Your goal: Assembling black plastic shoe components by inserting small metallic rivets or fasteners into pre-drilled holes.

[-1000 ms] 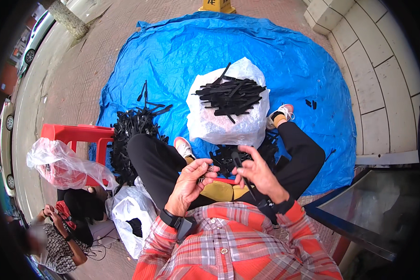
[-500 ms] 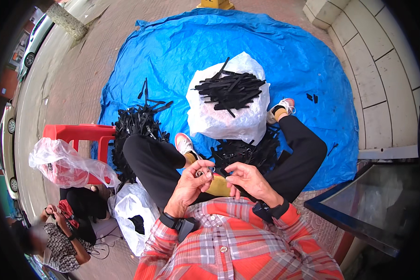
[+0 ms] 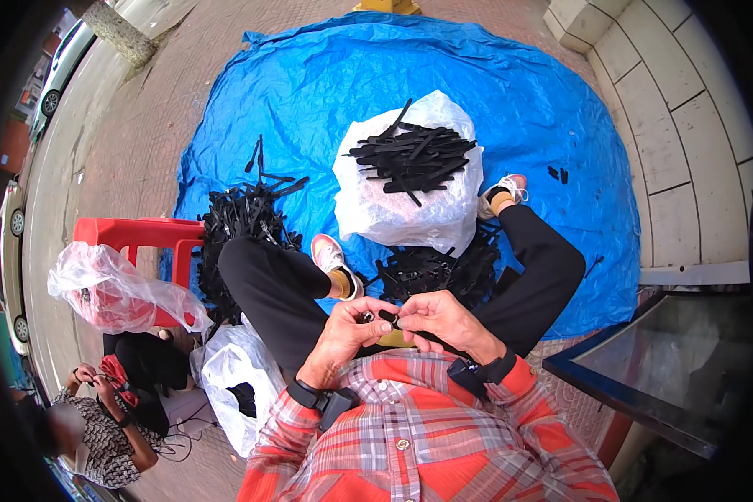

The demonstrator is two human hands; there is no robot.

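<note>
Over my lap, my left hand (image 3: 343, 335) and my right hand (image 3: 445, 322) meet at the fingertips. My left fingers pinch a small shiny metal buckle (image 3: 365, 317), partly hidden by them. A short black strap (image 3: 387, 316) lies between the two hands, its end in my right thumb and fingers. How far the strap passes through the buckle is too small to tell. Past my hands, a heap of black straps (image 3: 439, 276) lies between my legs. More black straps (image 3: 414, 159) are piled on a white plastic bag (image 3: 368, 219).
A blue tarp (image 3: 544, 109) covers the ground. To my left are another strap heap (image 3: 243, 222), a red stool (image 3: 138, 230) with a clear plastic bag (image 3: 100, 280), and an open white bag (image 3: 234, 368). Another person (image 3: 113, 431) sits there. A dark-framed glass panel (image 3: 657, 351) stands at my right.
My hands have come together, bringing the black strap to the buckle in my left fingers. The view has shifted slightly.
</note>
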